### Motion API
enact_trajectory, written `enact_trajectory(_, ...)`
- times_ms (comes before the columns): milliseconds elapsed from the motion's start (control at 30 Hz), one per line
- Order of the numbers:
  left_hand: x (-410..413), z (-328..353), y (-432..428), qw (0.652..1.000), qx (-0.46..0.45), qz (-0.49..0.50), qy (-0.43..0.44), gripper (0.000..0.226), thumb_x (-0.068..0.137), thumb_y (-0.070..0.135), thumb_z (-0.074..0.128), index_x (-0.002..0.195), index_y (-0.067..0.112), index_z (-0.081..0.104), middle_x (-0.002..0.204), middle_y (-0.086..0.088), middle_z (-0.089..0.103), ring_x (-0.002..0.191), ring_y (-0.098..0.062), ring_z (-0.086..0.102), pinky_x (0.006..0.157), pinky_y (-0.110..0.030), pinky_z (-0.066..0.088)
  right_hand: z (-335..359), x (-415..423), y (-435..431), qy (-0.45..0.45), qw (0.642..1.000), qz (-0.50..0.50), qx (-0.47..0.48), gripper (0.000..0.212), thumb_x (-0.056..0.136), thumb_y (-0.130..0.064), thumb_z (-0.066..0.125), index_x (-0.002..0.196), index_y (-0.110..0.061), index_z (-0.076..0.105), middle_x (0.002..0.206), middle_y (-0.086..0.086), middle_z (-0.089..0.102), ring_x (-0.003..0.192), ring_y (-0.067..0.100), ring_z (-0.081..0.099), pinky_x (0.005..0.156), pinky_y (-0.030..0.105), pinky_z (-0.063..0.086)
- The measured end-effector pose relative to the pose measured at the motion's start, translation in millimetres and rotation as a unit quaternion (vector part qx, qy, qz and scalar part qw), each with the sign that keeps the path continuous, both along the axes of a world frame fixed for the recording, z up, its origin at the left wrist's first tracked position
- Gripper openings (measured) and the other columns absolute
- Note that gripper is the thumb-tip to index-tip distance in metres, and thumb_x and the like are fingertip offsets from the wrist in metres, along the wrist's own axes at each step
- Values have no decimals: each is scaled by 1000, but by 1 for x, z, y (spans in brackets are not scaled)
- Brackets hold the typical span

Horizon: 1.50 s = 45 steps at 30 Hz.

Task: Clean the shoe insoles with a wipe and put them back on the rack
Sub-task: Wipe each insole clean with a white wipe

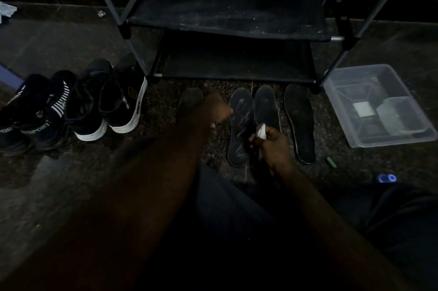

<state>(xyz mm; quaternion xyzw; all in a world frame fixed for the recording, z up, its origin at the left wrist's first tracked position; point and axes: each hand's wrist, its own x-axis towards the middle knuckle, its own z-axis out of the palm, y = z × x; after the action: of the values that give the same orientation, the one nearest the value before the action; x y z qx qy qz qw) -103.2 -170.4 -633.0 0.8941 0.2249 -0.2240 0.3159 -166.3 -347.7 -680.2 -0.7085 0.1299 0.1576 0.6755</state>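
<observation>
White crumpled wipe pinched by right hand.

I see a white wipe in the fingers of the right hand. Just left of them lies a black scuffed insole scrawled with pale grey lines. Beyond them is a plain charcoal insole, and to their right an edged insole, black with a thin pale rim. Far left are black trainers with white soles and black sock shoes with white stripes and lettering. Further beyond is a black rack with grey poles and pale dust streaks. To the right are a clear bin, a green scrap and a blue object.
</observation>
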Motion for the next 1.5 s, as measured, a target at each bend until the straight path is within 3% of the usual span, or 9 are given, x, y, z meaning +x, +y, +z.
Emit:
enact_trajectory(233,-5,-24,-16,1000,-1,-13,-25,37,96,22,58,125,-1,57,127,-21,58,112,-36,60,93,-43,52,0,1,-3,12,999,-9,-39,5,91,0,62,94,3,63,66,11,62,44,6,54,42,20,45)
enact_trajectory(600,-14,-34,-14,973,-177,57,137,25,98,26,55,113,7,60,83,-4,55,69,-12,53,57,-24,45,-3,10,0,54,997,41,-35,15,90,5,59,89,-9,64,69,13,63,49,11,55,49,23,46)
enact_trajectory(767,-16,-25,-19,956,-241,78,146,40,103,22,45,139,4,44,108,-8,58,110,-23,55,90,-32,46,1,14,-2,77,997,-5,24,23,89,10,57,84,-12,63,62,7,61,45,8,55,45,19,46)
enact_trajectory(833,-19,-16,-20,955,-250,89,133,31,104,16,45,131,3,50,125,-13,55,122,-25,53,98,-34,44,7,13,-3,75,996,-12,43,22,89,10,56,86,-10,64,58,3,62,46,7,57,45,18,47)
enact_trajectory(933,-24,-1,-25,950,-282,83,109,14,101,9,48,90,10,56,98,-7,57,89,-17,59,94,-34,46,23,8,-8,62,996,-14,60,20,90,10,56,90,-8,64,58,2,63,49,8,58,46,18,48)
enact_trajectory(1033,-27,22,-29,939,-331,83,48,8,97,4,55,90,8,57,90,-7,61,80,-16,60,81,-32,54,47,4,-20,45,994,-28,97,18,90,9,56,91,-7,65,65,8,62,54,13,55,45,20,45)
enact_trajectory(1133,-43,52,-37,911,-399,95,-35,9,93,3,60,101,6,61,92,-8,67,84,-19,66,68,-29,56,79,-1,-35,16,988,-44,145,19,91,7,55,99,-7,65,70,7,62,55,11,53,43,20,42)
enact_trajectory(1300,-92,83,-64,826,-510,163,-177,6,93,7,57,93,10,63,88,-6,70,81,-18,67,77,-36,55,129,-15,-48,-27,985,-11,172,23,91,6,54,102,-10,66,64,-2,64,50,7,50,41,18,39)
enact_trajectory(1500,-133,89,-83,703,-653,234,-157,36,95,24,43,112,2,66,100,-19,69,86,-28,65,88,-43,51,163,-42,-33,-81,990,39,111,23,91,7,55,96,-11,68,66,2,65,50,7,52,42,19,42)
